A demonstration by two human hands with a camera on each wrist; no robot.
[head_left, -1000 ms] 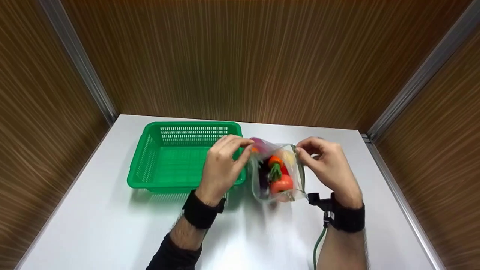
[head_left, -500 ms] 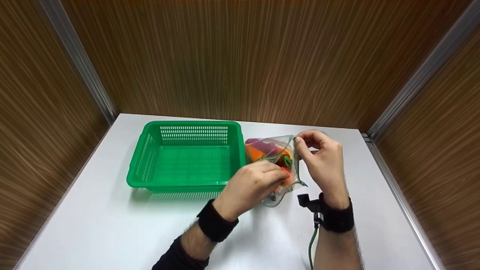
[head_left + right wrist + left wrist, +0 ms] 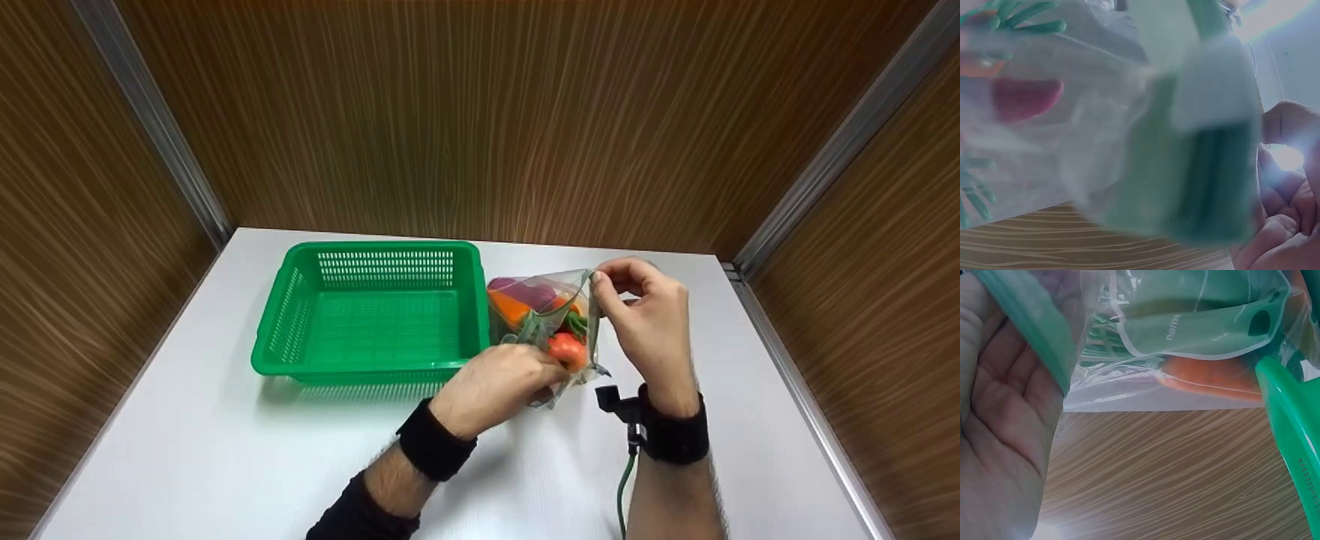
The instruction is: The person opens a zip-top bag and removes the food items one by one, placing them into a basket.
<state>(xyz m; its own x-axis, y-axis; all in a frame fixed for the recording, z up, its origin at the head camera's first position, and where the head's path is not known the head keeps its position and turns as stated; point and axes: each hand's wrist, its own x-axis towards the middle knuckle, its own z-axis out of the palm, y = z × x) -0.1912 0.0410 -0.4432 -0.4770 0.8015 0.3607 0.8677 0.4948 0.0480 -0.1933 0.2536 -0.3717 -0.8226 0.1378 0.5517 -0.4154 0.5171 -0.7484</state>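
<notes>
A clear zip bag [image 3: 544, 283] with a green closure strip lies beside the basket, holding vegetables. Through its film show a red tomato [image 3: 568, 351], an orange carrot [image 3: 508, 306], green leafy tops [image 3: 576, 323] and a purple piece [image 3: 504, 283]. My right hand [image 3: 646, 322] pinches the far right corner of the bag's mouth between thumb and fingertips. My left hand [image 3: 495, 386] reaches to the near side of the mouth, fingertips beside the tomato. In the left wrist view the green strip [image 3: 1033, 332] crosses in front of my fingers; their tips are hidden, so I cannot tell their grip.
A green plastic basket [image 3: 367, 370] with slotted walls stands to the left, its right wall close against the bag. All rests on a white table [image 3: 180, 450]. Wood-grain panels [image 3: 480, 120] rise behind and at both sides. A green cable [image 3: 621, 487] hangs from my right wrist.
My left hand has let go of the bag's far left edge and come down and right to its near side. The bag has turned, showing its carrot side. The right hand keeps its pinch.
</notes>
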